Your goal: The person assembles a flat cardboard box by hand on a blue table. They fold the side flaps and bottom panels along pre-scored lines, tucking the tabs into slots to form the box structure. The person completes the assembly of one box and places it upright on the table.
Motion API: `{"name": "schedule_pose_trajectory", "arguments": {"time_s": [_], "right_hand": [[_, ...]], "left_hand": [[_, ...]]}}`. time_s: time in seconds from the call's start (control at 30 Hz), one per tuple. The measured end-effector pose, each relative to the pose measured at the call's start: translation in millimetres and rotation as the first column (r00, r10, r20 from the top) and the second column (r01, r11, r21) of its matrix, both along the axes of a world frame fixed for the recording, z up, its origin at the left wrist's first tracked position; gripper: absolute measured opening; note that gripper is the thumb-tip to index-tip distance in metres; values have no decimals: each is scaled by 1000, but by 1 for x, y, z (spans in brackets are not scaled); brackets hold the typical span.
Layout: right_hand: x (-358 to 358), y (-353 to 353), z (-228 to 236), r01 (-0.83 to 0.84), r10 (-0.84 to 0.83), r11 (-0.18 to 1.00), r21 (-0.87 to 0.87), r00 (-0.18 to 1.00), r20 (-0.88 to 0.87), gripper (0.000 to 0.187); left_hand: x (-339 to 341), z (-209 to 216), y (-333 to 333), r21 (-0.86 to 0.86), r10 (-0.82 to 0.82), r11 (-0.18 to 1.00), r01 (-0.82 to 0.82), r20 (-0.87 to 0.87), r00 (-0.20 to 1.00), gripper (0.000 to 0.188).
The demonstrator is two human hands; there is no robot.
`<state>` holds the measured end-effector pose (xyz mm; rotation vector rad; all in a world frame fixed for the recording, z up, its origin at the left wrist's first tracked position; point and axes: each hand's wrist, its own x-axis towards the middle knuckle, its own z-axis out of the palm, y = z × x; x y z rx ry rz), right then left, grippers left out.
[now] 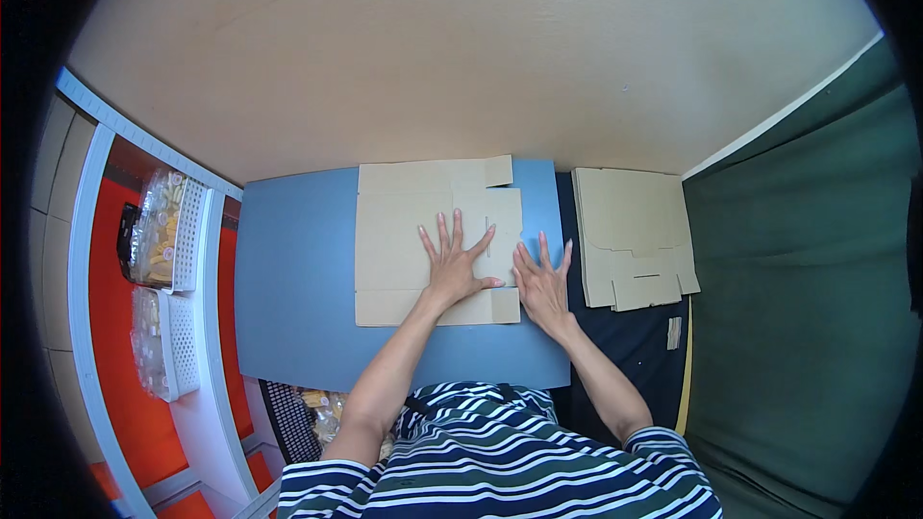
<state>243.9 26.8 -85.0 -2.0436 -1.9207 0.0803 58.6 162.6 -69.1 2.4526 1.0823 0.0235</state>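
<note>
A flat, unfolded cardboard box blank (pixel 404 231) with creases, a slot and cut flaps lies on the blue-grey tabletop (pixel 293 279). On the middle of it, my left hand (pixel 455 264) rests palm down with its fingers spread. Beside the blank's right edge is my right hand (pixel 546 293), fingers stretched out, its thumb side at the cardboard edge. Neither hand holds anything.
Right of the tabletop, a stack of flat cardboard blanks (pixel 635 221) lies on a dark cloth, with a small cardboard scrap (pixel 674 333) nearby. White baskets (pixel 183 346) with bagged goods stand on a left shelf. A wall rises behind; a green curtain (pixel 798 279) hangs right.
</note>
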Motion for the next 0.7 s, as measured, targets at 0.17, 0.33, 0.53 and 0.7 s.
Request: {"name": "schedule_pose_trajectory", "arguments": {"time_s": [0.17, 0.33, 0.53, 0.7], "right_hand": [[15, 27, 11, -107, 101, 989, -98, 993, -55, 45], [-2, 7, 25, -183, 173, 967, -178, 983, -68, 49], [-31, 3, 21, -65, 63, 993, -101, 998, -21, 50], [-34, 44, 6, 37, -36, 999, -18, 999, 30, 49]], "left_hand": [[-1, -11, 3, 49, -2, 999, 1, 24, 1000, 114], [-2, -24, 5, 68, 4, 998, -7, 33, 999, 129], [1, -24, 10, 14, 34, 999, -33, -63, 997, 146], [3, -20, 11, 0, 31, 1000, -31, -99, 995, 148]]}}
